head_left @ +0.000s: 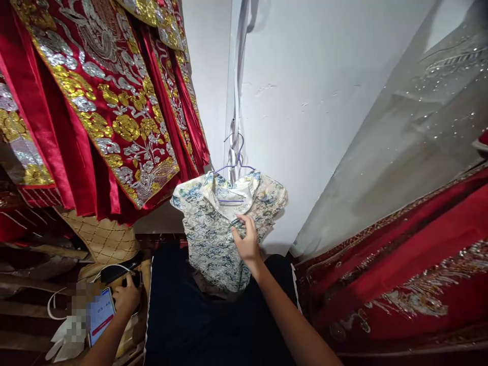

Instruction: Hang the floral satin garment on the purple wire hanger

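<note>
A small white top with blue and yellow floral print (213,229) hangs on a purple wire hanger (237,157) against the white wall. My right hand (247,241) reaches up to its front below the collar, fingers pinched on the fabric. My left hand (127,295) is low at the left, closed on a dark object beside a lit phone (101,314); what the hand holds is unclear.
Red robes with gold and silver embroidery (107,101) hang at upper left. A clear plastic garment cover (400,152) and red embroidered cloth (400,284) fill the right. A dark cloth surface (183,315) lies below. A white cable (57,297) and tan quilted bag (102,239) sit left.
</note>
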### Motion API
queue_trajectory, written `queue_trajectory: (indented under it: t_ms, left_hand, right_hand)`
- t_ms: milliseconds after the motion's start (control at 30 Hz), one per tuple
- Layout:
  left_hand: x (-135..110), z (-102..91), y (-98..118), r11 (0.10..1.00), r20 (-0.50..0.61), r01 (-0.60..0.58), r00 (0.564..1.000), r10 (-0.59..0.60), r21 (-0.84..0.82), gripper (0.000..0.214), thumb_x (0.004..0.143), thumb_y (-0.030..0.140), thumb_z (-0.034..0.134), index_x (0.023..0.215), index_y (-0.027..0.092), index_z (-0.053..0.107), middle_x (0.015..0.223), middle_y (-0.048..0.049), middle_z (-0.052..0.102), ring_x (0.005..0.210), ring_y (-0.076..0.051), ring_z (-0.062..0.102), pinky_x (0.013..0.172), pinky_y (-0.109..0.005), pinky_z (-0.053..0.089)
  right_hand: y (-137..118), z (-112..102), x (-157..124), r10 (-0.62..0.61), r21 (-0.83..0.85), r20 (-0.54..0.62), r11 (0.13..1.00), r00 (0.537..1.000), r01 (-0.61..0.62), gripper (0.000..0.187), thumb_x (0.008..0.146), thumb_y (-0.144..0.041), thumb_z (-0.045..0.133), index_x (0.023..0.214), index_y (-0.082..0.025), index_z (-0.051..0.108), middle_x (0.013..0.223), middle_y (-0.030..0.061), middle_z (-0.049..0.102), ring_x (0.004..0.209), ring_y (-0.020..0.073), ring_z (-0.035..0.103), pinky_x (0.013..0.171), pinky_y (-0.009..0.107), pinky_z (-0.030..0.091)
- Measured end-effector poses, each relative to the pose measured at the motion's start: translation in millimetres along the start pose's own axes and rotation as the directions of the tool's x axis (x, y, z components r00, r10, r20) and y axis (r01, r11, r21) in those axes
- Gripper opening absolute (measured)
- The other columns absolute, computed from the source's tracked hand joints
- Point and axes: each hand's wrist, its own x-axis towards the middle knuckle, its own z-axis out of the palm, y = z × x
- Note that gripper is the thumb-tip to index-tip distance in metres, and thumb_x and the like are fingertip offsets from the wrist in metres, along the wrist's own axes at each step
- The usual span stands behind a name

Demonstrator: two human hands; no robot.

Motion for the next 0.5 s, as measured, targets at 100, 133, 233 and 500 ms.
queue_trajectory:
  t_ms: [100, 133, 233, 500]
  left_hand:
    - [-2, 6.1, -4, 0.999, -0.015, -0.030, 0.999, 0.031, 0.018, 0.073, 0.087, 0.046, 0.037, 0.151, 0.013, 0.025, 0.124, -0.0302, 0.049, 0.115, -0.052, 0.052, 0.081, -0.058, 0.041]
    - [-3, 7.7, -5, 0.999, -0.017, -0.039, 0.999, 0.040, 0.022, 0.074, 0.087, 0.046, 0.036, 0.152, 0.013, 0.023, 0.124, -0.0289, 0.049, 0.115, -0.052, 0.053, 0.081, -0.058, 0.041]
    - [-5, 7.3, -5, 0.999, -0.013, -0.033, 0.999, 0.033, 0.027, 0.073, 0.089, 0.047, 0.032, 0.153, 0.014, 0.021, 0.124, -0.0287, 0.049, 0.113, -0.052, 0.054, 0.081, -0.057, 0.041]
    - [-20, -21.5, 17, 0.994, 0.013, 0.057, 0.998, -0.056, -0.099, 0.074, 0.085, 0.046, 0.044, 0.146, 0.007, 0.031, 0.126, -0.0358, 0.046, 0.118, -0.056, 0.049, 0.080, -0.056, 0.041]
  right_hand:
    - [18, 17, -5, 0.279, 0.092, 0.191, 0.949, 0.941, -0.300, 0.034, 0.086, -0.050, 0.054, 0.100, -0.020, 0.061, 0.094, 0.0086, 0.065, 0.086, 0.0243, 0.060, 0.077, 0.036, 0.050]
    - [23, 19, -3, 0.339, 0.088, 0.247, 0.925, 0.908, -0.369, 0.035, 0.086, -0.054, 0.053, 0.091, -0.021, 0.061, 0.085, 0.0072, 0.064, 0.079, 0.0238, 0.060, 0.072, 0.035, 0.049]
    - [34, 28, 5, 0.425, 0.075, 0.351, 0.875, 0.834, -0.477, 0.043, 0.085, -0.062, 0.051, 0.074, -0.021, 0.057, 0.068, 0.0043, 0.060, 0.066, 0.0223, 0.057, 0.062, 0.032, 0.044]
    - [37, 55, 13, 0.442, 0.146, 0.311, 0.852, 0.841, -0.502, 0.042, 0.087, -0.060, 0.043, 0.078, -0.020, 0.056, 0.070, 0.0038, 0.062, 0.060, 0.0179, 0.053, 0.056, 0.028, 0.040]
